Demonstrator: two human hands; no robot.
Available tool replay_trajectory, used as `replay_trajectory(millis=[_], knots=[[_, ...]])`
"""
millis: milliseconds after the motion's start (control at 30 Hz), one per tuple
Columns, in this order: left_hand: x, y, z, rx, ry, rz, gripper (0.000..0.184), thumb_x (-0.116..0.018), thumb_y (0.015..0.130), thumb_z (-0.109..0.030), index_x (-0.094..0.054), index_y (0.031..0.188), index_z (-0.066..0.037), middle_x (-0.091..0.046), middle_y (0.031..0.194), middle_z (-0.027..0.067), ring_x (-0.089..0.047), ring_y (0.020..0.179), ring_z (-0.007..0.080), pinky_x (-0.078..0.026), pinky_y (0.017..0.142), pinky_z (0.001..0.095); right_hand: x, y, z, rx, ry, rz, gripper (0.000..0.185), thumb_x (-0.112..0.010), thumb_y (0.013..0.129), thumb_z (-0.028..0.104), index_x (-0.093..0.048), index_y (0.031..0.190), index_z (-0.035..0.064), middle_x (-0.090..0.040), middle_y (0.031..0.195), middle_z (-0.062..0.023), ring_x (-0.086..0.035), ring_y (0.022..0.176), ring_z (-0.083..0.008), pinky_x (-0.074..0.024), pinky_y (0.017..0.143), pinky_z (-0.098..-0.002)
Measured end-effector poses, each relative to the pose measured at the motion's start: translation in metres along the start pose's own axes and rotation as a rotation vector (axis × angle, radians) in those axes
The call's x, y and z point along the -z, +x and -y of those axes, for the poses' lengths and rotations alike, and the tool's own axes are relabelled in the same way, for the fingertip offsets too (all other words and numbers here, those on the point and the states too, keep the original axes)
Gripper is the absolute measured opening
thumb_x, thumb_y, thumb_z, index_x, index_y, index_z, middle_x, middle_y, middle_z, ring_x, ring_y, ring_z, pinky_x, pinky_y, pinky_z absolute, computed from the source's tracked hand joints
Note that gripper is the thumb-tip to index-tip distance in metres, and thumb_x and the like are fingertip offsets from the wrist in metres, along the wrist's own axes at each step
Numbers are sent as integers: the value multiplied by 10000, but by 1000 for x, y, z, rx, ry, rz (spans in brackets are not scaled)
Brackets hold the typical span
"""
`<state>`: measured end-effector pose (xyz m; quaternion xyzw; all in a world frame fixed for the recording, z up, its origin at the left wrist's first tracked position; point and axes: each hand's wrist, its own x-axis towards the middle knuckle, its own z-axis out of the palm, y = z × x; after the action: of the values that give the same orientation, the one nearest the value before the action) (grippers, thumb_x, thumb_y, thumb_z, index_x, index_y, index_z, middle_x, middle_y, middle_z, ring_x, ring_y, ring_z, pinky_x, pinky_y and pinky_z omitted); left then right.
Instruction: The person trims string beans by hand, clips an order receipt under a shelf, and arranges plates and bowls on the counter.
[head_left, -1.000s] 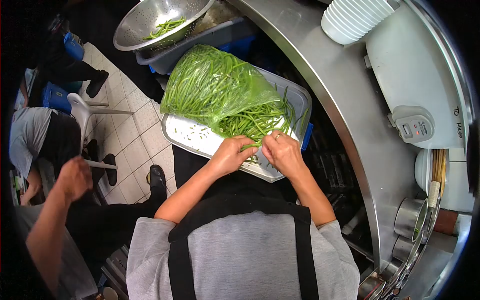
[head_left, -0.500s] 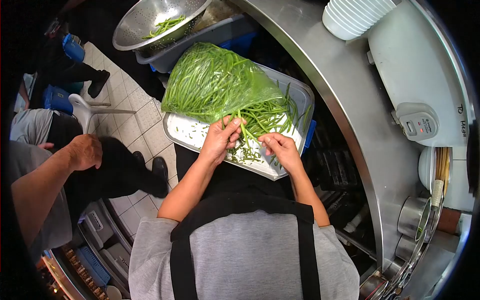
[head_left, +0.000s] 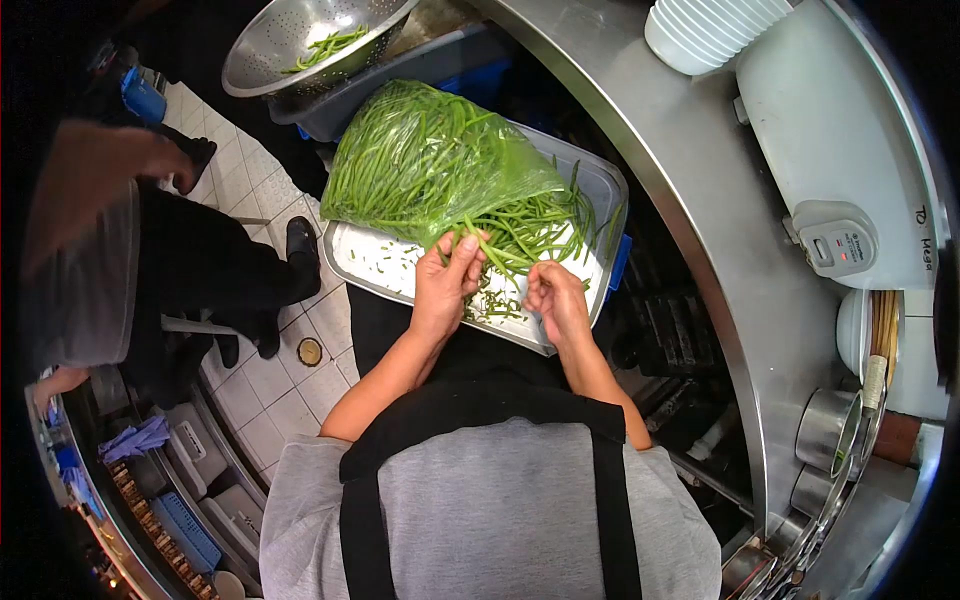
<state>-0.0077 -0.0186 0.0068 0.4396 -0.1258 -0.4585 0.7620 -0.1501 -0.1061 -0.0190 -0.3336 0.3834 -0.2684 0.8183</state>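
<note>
Since half a second ago your right grip point(head_left: 560, 300) has drawn back slightly from the bean tips, and the co-worker's blurred bare forearm point(head_left: 90, 190) at far left has shifted farther up the view. Your left grip point(head_left: 443, 285) has stayed in nearly the same place, by the mouth of the bag.

You have thumb and fingers of the left grip pinching a few long, slender green beans point(head_left: 482, 245), whose free ends slant down towards your right side. Your right grip is curled, fingertips drawn close to the thumb, just beside those ends; the fingers hide what lies between them, so I cannot tell whether it pinches a scrap.

Under both hands you have a rectangular grey-walled tray point(head_left: 600, 170) with a white bottom. On it lies a bulging clear plastic bag point(head_left: 440, 150) packed with green beans, and loose green beans point(head_left: 540, 225) spread out from its mouth. Short, dark green trimmings point(head_left: 495, 300) lie scattered nearest you, between and below your hands.

Beyond the bag, at upper left, a perforated steel colander point(head_left: 275, 45) holds a small heap of green beans point(head_left: 330, 47). To your right curves a stainless-steel table point(head_left: 640, 120), bearing a stack of white bowls point(head_left: 700, 35).
</note>
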Motion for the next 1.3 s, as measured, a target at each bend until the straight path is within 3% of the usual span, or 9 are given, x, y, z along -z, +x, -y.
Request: replay_trajectory(millis=[233, 267, 367, 600, 767, 900, 967, 1033, 1300], knots=[[10, 4, 4, 2, -10, -17, 191, -558, 934, -207, -608, 976, -27, -527, 708, -36, -372, 526, 2, -254, 428, 156, -4, -11, -4, 11, -400, 217, 206, -548, 900, 185, -610, 931, -10, -593, 764, -40, -471, 561, -80, -380, 531, -204], [8, 2, 5, -6, 18, -12, 193, -560, 933, -204, -608, 982, -24, -519, 706, -38, -366, 527, 2, -253, 431, 158, -6, -10, -5, 20, -320, 178, 127, -539, 869, 95, -603, 855, -15, -517, 636, -5, -421, 508, -65, -348, 501, -217], [2, -10, 7, -32, 80, 30, 194, -566, 928, -192, -605, 1003, -18, -516, 720, -31, -362, 539, 8, -256, 443, 164, 1, -4, 2, 11, 31, 77, 89, -514, 851, 51, -568, 803, -2, -499, 638, -10, -395, 489, -72, -365, 501, -238], [-7, -16, 10, -106, 90, 45, 167, -567, 925, -164, -607, 992, -15, -403, 664, -54, -322, 538, 13, -238, 454, 171, -12, -9, 11, 149, 144, -40, 84, -496, 874, 95, -530, 813, 48, -492, 713, -23, -418, 530, -109, -391, 528, -286], [4, -9, -11, -165, 12, -46, 101, -554, 923, -179, -534, 919, -80, -501, 701, -17, -363, 534, 30, -259, 443, 173, 30, 9, 10, 216, 311, -126, 90, -476, 871, 81, -524, 801, 50, -459, 698, -19, -419, 535, -115, -397, 526, -295], [28, 8, -29, -209, -112, -106, 118, -451, 932, -210, -483, 925, -97, -555, 763, 47, -449, 616, 82, -317, 476, 202, 35, -11, 15, 67, -747, -23, 156, -519, 859, 70, -638, 952, 31, -543, 747, -45, -504, 628, -126, -439, 578, -305], [34, 12, -28, -105, -161, -174, 133, -432, 932, -223, -469, 932, -96, -483, 676, 30, -412, 568, 101, -302, 475, 218, 33, -16, 2, 454, -1268, 99, 208, -558, 809, 70, -661, 989, 51, -603, 847, -159, -593, 724, -276, -482, 684, -336], [44, 13, -26, -9, -200, -95, 131, -433, 931, -225, -465, 925, -98, -429, 630, 13, -382, 540, 102, -291, 475, 225, 36, -15, -2, 547, -1441, 199, 199, -610, 795, 93, -668, 982, 54, -619, 829, -149, -601, 699, -313, -485, 661, -366], [27, 5, 0, 256, 124, -5, 152, -584, 909, -216, -548, 926, -69, -337, 573, -58, -331, 479, 70, -290, 437, 224, 45, 21, 31, 773, -1707, -160, 128, -649, 761, 102, -662, 886, 78, -591, 867, -121, -619, 804, -323, -508, 694, -409]])
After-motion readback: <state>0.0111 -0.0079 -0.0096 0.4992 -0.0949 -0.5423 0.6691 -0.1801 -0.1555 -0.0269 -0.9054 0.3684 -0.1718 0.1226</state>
